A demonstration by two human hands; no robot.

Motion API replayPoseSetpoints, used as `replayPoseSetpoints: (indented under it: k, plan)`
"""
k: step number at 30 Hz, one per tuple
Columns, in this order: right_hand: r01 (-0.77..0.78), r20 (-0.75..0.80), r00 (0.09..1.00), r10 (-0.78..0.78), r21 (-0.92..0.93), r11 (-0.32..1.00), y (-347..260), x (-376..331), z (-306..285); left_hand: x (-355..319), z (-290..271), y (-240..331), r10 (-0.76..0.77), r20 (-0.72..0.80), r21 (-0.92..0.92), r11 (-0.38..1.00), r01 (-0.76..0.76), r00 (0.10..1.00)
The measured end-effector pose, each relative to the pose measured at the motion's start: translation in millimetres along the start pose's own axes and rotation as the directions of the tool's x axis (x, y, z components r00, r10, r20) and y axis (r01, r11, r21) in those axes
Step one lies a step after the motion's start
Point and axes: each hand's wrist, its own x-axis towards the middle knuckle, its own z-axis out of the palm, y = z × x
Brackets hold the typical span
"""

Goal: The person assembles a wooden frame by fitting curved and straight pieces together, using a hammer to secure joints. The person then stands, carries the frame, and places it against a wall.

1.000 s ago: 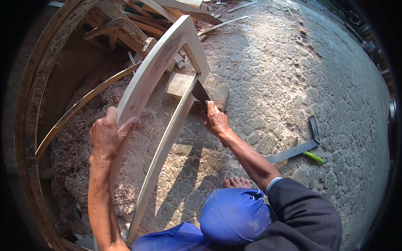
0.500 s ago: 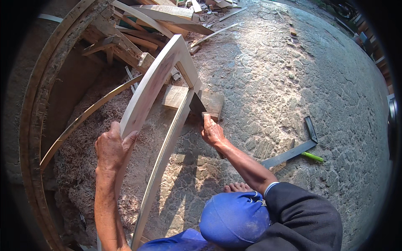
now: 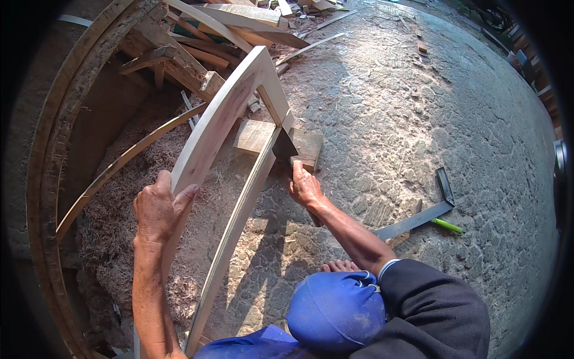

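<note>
A pale wooden frame (image 3: 224,110) with a curved outer piece slants up from my lap, its pointed corner farthest away. My left hand (image 3: 160,206) grips the curved piece, the thumb over its edge. In my right hand (image 3: 305,186), fingers closed, is a dark flat-bladed hand tool (image 3: 286,144). Its blade lies against the joint where the straight grooved rail (image 3: 236,230) meets the short upper piece. Below my wrist a brown end, seemingly the tool's handle, shows. Whether the blade's edge has teeth cannot be seen.
Under the frame's far part lies a wooden block (image 3: 308,146). A metal square (image 3: 415,220) and a green-handled tool (image 3: 446,225) rest on rough ground at right. Curved timber (image 3: 45,173), a thin bent strip (image 3: 134,154), shavings (image 3: 119,227) and scrap wood (image 3: 245,24) occupy the left and back.
The blade and the frame's far end have shifted slightly right in view, and the blade's upper end is a little higher at the joint. Both hands keep their grips.
</note>
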Motion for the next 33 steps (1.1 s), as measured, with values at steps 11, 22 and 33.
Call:
replayPoseSetpoints:
  k: [11,22,33]
  plan:
    - [0.139,-0.109,0.985,-0.134,0.047,0.989,-7,7,2,-7,-5,-4,-0.028,0.013,-0.055,0.998,0.029,1.0]
    - [0.15,-0.144,0.98,-0.139,0.075,0.986,6,-13,17,-6,1,-7,-0.01,0.015,-0.055,0.998,0.011,1.0]
    - [0.087,-0.003,0.996,-0.089,0.207,0.974,14,-50,3,-12,5,-3,0.017,-0.025,-0.071,0.997,-0.019,1.0]
